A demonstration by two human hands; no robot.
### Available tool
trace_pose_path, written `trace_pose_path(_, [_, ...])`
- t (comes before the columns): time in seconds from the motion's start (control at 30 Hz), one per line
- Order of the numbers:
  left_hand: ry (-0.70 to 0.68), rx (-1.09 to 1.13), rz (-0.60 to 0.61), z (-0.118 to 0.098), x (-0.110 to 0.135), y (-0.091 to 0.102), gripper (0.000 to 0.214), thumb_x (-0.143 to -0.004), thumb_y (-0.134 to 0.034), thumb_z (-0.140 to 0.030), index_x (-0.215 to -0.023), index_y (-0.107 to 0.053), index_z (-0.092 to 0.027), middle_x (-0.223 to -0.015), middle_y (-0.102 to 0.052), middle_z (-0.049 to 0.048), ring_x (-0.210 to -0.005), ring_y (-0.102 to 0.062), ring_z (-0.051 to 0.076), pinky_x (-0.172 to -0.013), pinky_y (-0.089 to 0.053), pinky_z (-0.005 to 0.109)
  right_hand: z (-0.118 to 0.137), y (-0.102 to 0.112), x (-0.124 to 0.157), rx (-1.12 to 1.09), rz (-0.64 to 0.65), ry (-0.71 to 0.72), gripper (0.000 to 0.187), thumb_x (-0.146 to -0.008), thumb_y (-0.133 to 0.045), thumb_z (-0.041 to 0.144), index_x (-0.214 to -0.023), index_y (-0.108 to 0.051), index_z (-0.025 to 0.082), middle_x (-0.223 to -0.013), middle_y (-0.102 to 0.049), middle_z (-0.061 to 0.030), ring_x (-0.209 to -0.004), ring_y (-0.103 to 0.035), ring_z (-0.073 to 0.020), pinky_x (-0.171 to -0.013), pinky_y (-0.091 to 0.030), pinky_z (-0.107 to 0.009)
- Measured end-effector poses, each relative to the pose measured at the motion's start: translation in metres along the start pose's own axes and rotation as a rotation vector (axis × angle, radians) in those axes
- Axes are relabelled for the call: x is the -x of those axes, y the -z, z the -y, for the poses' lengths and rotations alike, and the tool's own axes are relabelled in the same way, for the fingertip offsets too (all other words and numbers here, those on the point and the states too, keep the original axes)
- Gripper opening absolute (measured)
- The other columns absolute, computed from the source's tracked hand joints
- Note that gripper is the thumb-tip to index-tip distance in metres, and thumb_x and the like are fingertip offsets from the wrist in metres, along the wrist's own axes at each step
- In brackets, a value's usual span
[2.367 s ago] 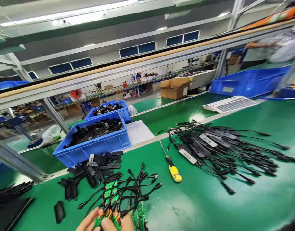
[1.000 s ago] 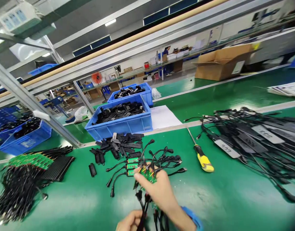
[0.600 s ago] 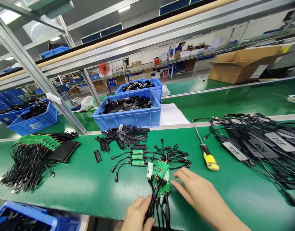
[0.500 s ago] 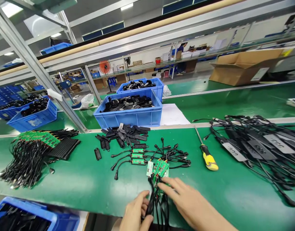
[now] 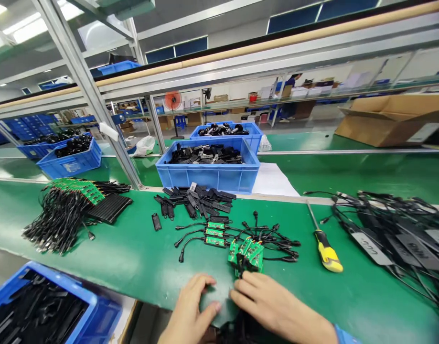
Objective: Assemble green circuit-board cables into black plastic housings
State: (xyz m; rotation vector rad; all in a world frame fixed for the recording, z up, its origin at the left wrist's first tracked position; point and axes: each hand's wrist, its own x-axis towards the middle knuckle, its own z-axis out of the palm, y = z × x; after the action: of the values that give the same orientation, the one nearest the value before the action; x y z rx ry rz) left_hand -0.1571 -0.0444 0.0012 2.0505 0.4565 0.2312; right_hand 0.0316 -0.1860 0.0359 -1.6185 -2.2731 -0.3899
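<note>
A bunch of small green circuit boards (image 5: pixel 247 252) with black cables lies near the table's front edge. My right hand (image 5: pixel 269 306) lies just below them, fingers stretched out flat over the cable bundle where it leaves the boards. My left hand (image 5: pixel 190 310) rests beside it on the green mat (image 5: pixel 133 258), fingers spread flat, fingertips close to the right hand's. Neither hand grips anything that I can see. The cables run on under my hands and over the edge, mostly hidden.
Three wired boards (image 5: pixel 215 233) lie in a row beyond. Behind them lie black casings (image 5: pixel 198 200), a lone casing (image 5: pixel 156 221) and two blue bins (image 5: pixel 208 174). A yellow-handled screwdriver (image 5: pixel 326 253) and a cable pile (image 5: pixel 394 234) lie right; wired boards (image 5: pixel 69 210) left; another bin (image 5: pixel 43 306) bottom left.
My right hand left the boards and came down onto the cable bundle. My left hand let go of the cables and now lies flat. The view swung left and down.
</note>
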Motion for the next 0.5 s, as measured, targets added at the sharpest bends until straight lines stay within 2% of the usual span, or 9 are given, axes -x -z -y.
trace_pose_path(0.07, [-0.065, -0.282, -0.04, 0.001, -0.006, 0.014, 0.053, -0.09, -0.06, -0.027, -0.141, -0.044, -0.025, -0.153, -0.036, 0.0143, -0.142, -0.031, 0.034, -0.114, -0.031, 0.054, -0.016, 0.015, 0.002, -0.058, -0.119, -0.1, 0.036, -0.091, -0.03, 0.002, -0.1, -0.061, 0.018, -0.086, -0.067, -0.0075, -0.073, -0.058, -0.0181, -0.064, -0.047, -0.03])
trace_pose_path(0.1, [-0.088, -0.397, -0.032, 0.001, -0.012, 0.019, 0.064, -0.09, -0.062, -0.028, -0.148, -0.035, -0.026, -0.159, -0.025, 0.0137, -0.147, -0.02, 0.034, -0.116, -0.024, 0.058, -0.027, 0.025, 0.003, -0.098, -0.189, -0.163, 0.036, -0.09, -0.032, 0.003, -0.101, -0.061, 0.019, -0.089, -0.068, -0.0084, -0.077, -0.06, -0.0182, -0.067, -0.049, -0.029])
trace_pose_path(0.17, [-0.129, -0.575, 0.013, 0.001, -0.025, 0.024, 0.076, -0.089, -0.064, -0.034, -0.153, -0.023, -0.028, -0.162, -0.011, 0.0134, -0.148, -0.007, 0.035, -0.116, -0.019, 0.062, -0.051, 0.046, 0.004, -0.18, -0.323, -0.331, 0.027, -0.09, -0.039, 0.011, -0.1, -0.062, 0.022, -0.089, -0.068, -0.0084, -0.081, -0.063, -0.0188, -0.069, -0.051, -0.03])
trace_pose_path(0.23, [-0.176, -0.688, 0.058, 0.001, -0.04, 0.024, 0.08, -0.087, -0.065, -0.042, -0.153, -0.022, -0.026, -0.161, -0.01, 0.0148, -0.148, -0.004, 0.036, -0.116, -0.019, 0.062, -0.077, 0.07, 0.0, -0.243, -0.443, -0.582, 0.013, -0.09, -0.05, 0.025, -0.092, -0.063, 0.024, -0.079, -0.066, -0.0061, -0.071, -0.062, -0.0189, -0.063, -0.049, -0.03])
trace_pose_path(0.3, [-0.197, -0.741, 0.103, 0.001, -0.052, 0.019, 0.079, -0.086, -0.064, -0.05, -0.151, -0.029, -0.023, -0.16, -0.013, 0.0168, -0.147, -0.007, 0.037, -0.116, -0.019, 0.063, -0.102, 0.096, -0.008, -0.267, -0.557, -0.806, 0.015, -0.086, -0.056, 0.037, -0.085, -0.062, 0.023, -0.072, -0.062, -0.0045, -0.06, -0.057, -0.0169, -0.055, -0.044, -0.03])
trace_pose_path(0.33, [-0.193, -0.751, 0.118, 0.001, -0.057, 0.017, 0.077, -0.086, -0.062, -0.053, -0.15, -0.032, -0.021, -0.159, -0.016, 0.0179, -0.147, -0.009, 0.038, -0.115, -0.019, 0.063, -0.113, 0.109, -0.013, -0.262, -0.608, -0.855, 0.021, -0.085, -0.056, 0.043, -0.083, -0.061, 0.022, -0.073, -0.061, -0.0051, -0.059, -0.055, -0.0163, -0.053, -0.043, -0.03])
trace_pose_path(0.4, [-0.179, -0.742, 0.128, -0.001, -0.062, 0.013, 0.076, -0.087, -0.06, -0.055, -0.148, -0.036, -0.017, -0.158, -0.019, 0.0205, -0.146, -0.012, 0.04, -0.114, -0.02, 0.064, -0.13, 0.137, -0.023, -0.247, -0.665, -0.853, 0.033, -0.082, -0.055, 0.054, -0.084, -0.058, 0.021, -0.081, -0.062, -0.0079, -0.067, -0.056, -0.0165, -0.058, -0.044, -0.032])
trace_pose_path(0.5, [-0.189, -0.671, 0.084, -0.006, -0.063, 0.015, 0.078, -0.087, -0.064, -0.049, -0.15, -0.031, -0.017, -0.158, -0.017, 0.0229, -0.146, -0.01, 0.038, -0.115, -0.022, 0.061, -0.146, 0.176, -0.038, -0.168, -0.718, -0.831, 0.048, -0.08, -0.053, 0.065, -0.091, -0.06, 0.019, -0.094, -0.065, -0.012, -0.075, -0.059, -0.0166, -0.063, -0.043, -0.035])
